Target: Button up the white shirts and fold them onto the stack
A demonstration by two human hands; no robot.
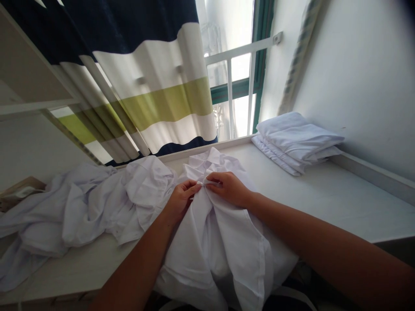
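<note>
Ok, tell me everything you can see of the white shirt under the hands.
The shirt is plain white, thin woven-looking cloth, with a collar at its far end near the window. It lies lengthwise on the white table, front up, creased, its lower part hanging over the near edge. The left hand and right hand pinch its front edges together just below the collar. On its left it meets a crumpled white pile.

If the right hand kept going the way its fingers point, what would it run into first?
The right hand points leftward, fingertips almost meeting the left hand on the white shirt. It would likely meet the left hand's fingers first; beyond lies the rumpled pile of white clothes.
</note>
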